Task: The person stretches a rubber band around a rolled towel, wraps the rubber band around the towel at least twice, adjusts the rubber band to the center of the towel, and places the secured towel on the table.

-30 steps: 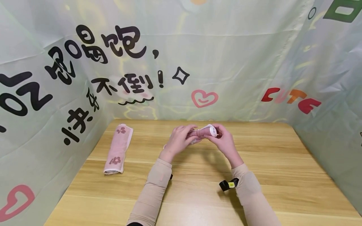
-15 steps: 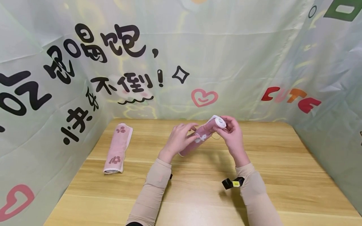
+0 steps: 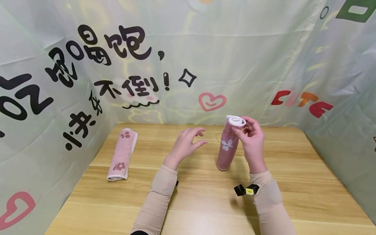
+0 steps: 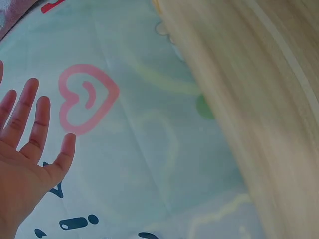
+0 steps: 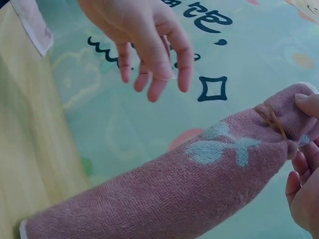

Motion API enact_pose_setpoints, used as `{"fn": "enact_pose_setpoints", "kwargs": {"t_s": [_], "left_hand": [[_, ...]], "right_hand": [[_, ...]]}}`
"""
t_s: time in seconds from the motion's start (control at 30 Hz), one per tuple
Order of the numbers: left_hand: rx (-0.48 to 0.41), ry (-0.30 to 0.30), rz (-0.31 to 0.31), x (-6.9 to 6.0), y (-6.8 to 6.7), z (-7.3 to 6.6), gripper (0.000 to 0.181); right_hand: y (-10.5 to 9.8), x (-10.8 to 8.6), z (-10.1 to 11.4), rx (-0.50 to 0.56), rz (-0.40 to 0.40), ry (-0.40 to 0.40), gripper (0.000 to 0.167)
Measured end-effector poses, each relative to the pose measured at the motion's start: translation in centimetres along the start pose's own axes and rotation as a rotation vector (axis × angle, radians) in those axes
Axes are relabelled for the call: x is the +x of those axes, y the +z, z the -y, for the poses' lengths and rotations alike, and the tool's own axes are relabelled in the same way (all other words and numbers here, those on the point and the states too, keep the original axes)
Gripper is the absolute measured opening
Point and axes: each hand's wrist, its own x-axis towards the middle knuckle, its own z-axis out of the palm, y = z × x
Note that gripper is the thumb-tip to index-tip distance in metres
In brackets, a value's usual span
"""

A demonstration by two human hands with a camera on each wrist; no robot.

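Observation:
A rolled pink towel (image 3: pixel 228 148) with a pale flower pattern stands nearly upright, slightly tilted, above or on the wooden table; contact at its base is unclear. My right hand (image 3: pixel 253 140) pinches its upper end between thumb and fingers. In the right wrist view, a thin brown band (image 5: pixel 273 121) circles the towel (image 5: pixel 199 184) near the end that my right hand (image 5: pixel 306 184) grips. My left hand (image 3: pixel 186 145) hovers to the left of the towel, fingers apart and holding nothing; the left wrist view also shows the left hand (image 4: pixel 30 149) spread.
A second pink towel (image 3: pixel 122 153), folded or rolled, with darker flowers, lies at the table's left side. The wooden table (image 3: pixel 199 202) meets a printed cloth backdrop (image 3: pixel 249 65) at its back and sides.
The held towel has swung from nearly level to nearly upright and moved right with my right hand. My left hand has let go of it and stays about where it was.

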Motion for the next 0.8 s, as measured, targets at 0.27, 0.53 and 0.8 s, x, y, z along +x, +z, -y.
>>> {"fn": "enact_pose_setpoints", "kwargs": {"t_s": [0.27, 0.53, 0.8], "left_hand": [[-0.102, -0.030, -0.065, -0.1, -1.0, 0.3, 0.046], [-0.278, -0.088, -0.132, -0.3, -2.4, 1.4, 0.058], [-0.356, -0.211, 0.056, -0.6, -3.4, 3.2, 0.064]], "right_hand": [[1.9, -1.4, -2.3, -0.338, 0.189, 0.029, 0.040], [3.3, -2.9, -5.0, -0.498, 0.362, 0.004, 0.048], [4.1, -3.8, -6.6, -0.567, 0.435, -0.040, 0.036]]}}
